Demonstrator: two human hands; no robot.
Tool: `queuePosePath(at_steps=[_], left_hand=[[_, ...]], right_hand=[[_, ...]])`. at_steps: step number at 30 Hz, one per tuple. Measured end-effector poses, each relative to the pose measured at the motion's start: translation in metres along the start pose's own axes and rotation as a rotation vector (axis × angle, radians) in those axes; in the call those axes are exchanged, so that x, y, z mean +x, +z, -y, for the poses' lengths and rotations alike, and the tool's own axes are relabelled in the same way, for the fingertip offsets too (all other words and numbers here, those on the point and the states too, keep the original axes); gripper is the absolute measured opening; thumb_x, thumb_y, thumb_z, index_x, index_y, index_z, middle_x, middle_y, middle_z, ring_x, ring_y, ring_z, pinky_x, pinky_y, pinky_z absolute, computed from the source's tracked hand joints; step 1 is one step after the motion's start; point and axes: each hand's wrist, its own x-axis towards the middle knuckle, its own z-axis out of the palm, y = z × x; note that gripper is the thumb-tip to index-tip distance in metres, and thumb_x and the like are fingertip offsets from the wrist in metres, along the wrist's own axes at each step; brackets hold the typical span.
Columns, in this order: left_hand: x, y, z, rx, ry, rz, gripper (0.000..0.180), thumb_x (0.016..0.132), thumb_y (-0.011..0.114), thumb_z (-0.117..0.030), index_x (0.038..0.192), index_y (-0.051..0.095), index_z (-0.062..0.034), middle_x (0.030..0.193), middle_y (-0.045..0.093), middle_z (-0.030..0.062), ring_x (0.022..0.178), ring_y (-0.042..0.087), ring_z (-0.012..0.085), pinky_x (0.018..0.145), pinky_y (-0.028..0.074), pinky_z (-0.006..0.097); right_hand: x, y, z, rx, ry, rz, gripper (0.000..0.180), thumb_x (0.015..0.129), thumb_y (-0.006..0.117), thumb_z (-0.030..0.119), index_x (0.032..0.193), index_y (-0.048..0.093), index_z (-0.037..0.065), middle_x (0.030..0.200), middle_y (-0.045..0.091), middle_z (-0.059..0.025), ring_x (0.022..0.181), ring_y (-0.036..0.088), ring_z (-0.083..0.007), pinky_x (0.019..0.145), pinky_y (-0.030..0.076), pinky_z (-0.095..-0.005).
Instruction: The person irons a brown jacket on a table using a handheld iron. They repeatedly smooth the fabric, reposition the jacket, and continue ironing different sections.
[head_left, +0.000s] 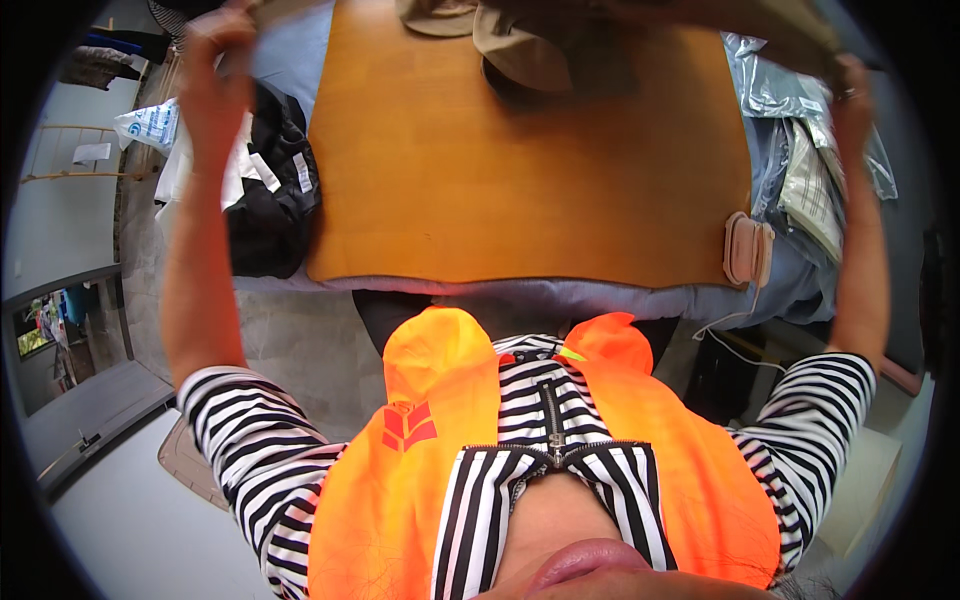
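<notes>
Both arms reach far out and up, holding a brown garment (pixel 525 45) stretched wide along the top of the view. My left hand (pixel 215 50), blurred by motion, is closed near the garment's left end. At its right end, my right hand (pixel 852 105) is closed on the fabric edge. The garment's middle hangs in folds over the far part of a wood-coloured board (pixel 530 200). Much of the garment is cut off by the top edge, so its kind cannot be told.
Left of the board lies a black garment (pixel 270 190) with white tags. Clear plastic-wrapped clothing (pixel 810 190) lies at the right. A pink corded device (pixel 748 250) rests on the board's near right corner, its white cable (pixel 735 318) hanging down. Blue-grey cloth (pixel 600 298) shows beneath the board.
</notes>
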Motion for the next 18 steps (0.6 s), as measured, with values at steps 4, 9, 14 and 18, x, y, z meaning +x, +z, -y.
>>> queuePosePath(at_steps=[4, 9, 14, 18], left_hand=[[-0.161, 0.055, -0.061, -0.14, -0.146, 0.421, 0.017, 0.084, 0.061, 0.009, 0.092, 0.053, -0.0044, 0.112, 0.065, 0.016, 0.11, 0.063, 0.0363, 0.088, 0.054, 0.041], [-0.286, 0.07, -0.104, -0.048, -0.357, 0.686, 0.021, 0.079, 0.057, 0.009, 0.094, 0.052, -0.0048, 0.125, 0.058, 0.0166, 0.126, 0.056, 0.0366, 0.094, 0.054, 0.044], [-0.325, 0.063, -0.113, 0.045, -0.329, 0.685, 0.023, 0.077, 0.057, 0.008, 0.095, 0.054, -0.0062, 0.115, 0.057, 0.0151, 0.128, 0.053, 0.0363, 0.105, 0.047, 0.048], [-0.32, 0.055, -0.115, 0.137, -0.229, 0.728, 0.022, 0.078, 0.059, 0.004, 0.095, 0.056, -0.0089, 0.108, 0.056, 0.0117, 0.123, 0.053, 0.0342, 0.111, 0.039, 0.052]], right_hand=[[-0.191, 0.038, 0.116, 0.13, 0.136, 0.541, 0.03, 0.082, 0.051, -0.006, 0.108, 0.057, 0.008, 0.107, 0.059, -0.0139, 0.107, 0.055, -0.035, 0.088, 0.05, -0.044], [-0.275, 0.027, 0.206, 0.128, 0.196, 0.823, 0.029, 0.077, 0.057, -0.002, 0.103, 0.056, 0.01, 0.1, 0.056, -0.0085, 0.103, 0.056, -0.03, 0.084, 0.051, -0.0416], [-0.284, 0.0, 0.21, 0.107, 0.039, 0.859, 0.028, 0.079, 0.058, 0.002, 0.105, 0.057, 0.01, 0.101, 0.056, -0.0084, 0.102, 0.056, -0.0286, 0.081, 0.048, -0.039], [-0.282, -0.014, 0.22, 0.107, -0.037, 0.92, 0.03, 0.08, 0.059, 0.004, 0.109, 0.059, 0.01, 0.104, 0.057, -0.008, 0.105, 0.057, -0.0273, 0.084, 0.046, -0.0392]])
